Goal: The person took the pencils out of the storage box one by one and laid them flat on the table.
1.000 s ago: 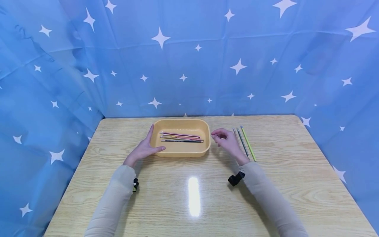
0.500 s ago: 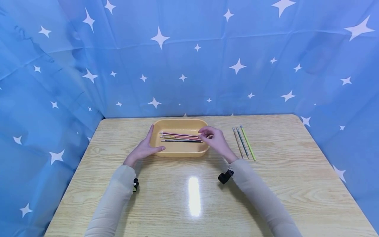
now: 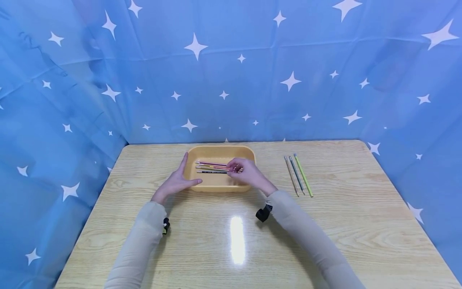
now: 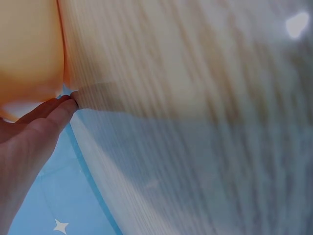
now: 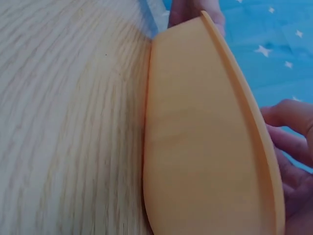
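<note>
A yellow plastic tray (image 3: 220,188) stands near the back of the table. Several pencils (image 3: 211,168) lie side by side in it. My left hand (image 3: 175,182) holds its near left corner, thumb over the near rim and fingers along the outer left side. Fingers (image 4: 54,112) of that hand also show against the wall in the left wrist view. Over the right ends of the pencils, inside the tray, is my right hand (image 3: 247,173), its fingers loosely curved with a gap between thumb and forefinger. In the right wrist view the tray wall partly hides those fingers (image 5: 288,115).
Right of the tray, a brown pencil (image 3: 291,176), a dark blue pencil (image 3: 296,175) and a lime green pencil (image 3: 303,175) lie apart on the wooden table (image 3: 353,224). A blue curtain (image 3: 238,100) with white stars hangs behind the table.
My right hand has moved left from beside the tray to over the pencils in it. My left hand and the tray have stayed in place.
</note>
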Action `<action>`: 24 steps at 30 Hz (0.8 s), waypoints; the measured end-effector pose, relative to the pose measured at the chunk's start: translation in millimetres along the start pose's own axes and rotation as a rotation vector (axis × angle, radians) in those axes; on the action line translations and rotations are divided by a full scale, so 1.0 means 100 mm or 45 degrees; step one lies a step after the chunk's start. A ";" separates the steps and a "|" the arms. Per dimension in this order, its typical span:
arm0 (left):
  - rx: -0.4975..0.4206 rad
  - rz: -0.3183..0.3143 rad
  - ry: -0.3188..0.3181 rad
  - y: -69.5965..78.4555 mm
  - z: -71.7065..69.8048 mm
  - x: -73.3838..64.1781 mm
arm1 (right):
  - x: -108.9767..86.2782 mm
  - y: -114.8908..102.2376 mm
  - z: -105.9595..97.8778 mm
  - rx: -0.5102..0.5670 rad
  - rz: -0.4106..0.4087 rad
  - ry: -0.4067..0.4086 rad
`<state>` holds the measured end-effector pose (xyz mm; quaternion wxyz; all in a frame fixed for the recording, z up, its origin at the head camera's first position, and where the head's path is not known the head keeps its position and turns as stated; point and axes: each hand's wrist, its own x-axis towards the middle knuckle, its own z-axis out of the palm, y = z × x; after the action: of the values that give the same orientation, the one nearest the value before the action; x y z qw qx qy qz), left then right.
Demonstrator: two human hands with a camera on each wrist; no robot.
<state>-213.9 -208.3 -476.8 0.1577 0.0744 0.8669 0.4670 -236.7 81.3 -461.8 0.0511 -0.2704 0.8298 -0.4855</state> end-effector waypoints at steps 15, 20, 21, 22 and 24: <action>0.006 0.002 0.011 0.00 -0.01 0.00 | 0.14 -0.01 0.16 -0.125 0.039 -0.128; 0.011 0.001 0.015 0.00 0.00 0.00 | 0.18 0.01 0.17 -0.151 0.065 -0.171; 0.008 0.002 0.016 0.00 0.00 0.01 | 0.18 0.02 0.17 -0.166 0.065 -0.174; 0.005 0.004 0.015 -0.01 0.00 0.01 | 0.19 0.02 0.18 -0.191 0.066 -0.174; -0.003 0.008 0.014 -0.01 0.00 0.01 | 0.21 0.03 0.18 -0.237 0.067 -0.174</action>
<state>-215.0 -208.3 -478.3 0.1515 0.0743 0.8671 0.4688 -249.1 58.2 -469.9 0.0950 -0.2845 0.8727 -0.3853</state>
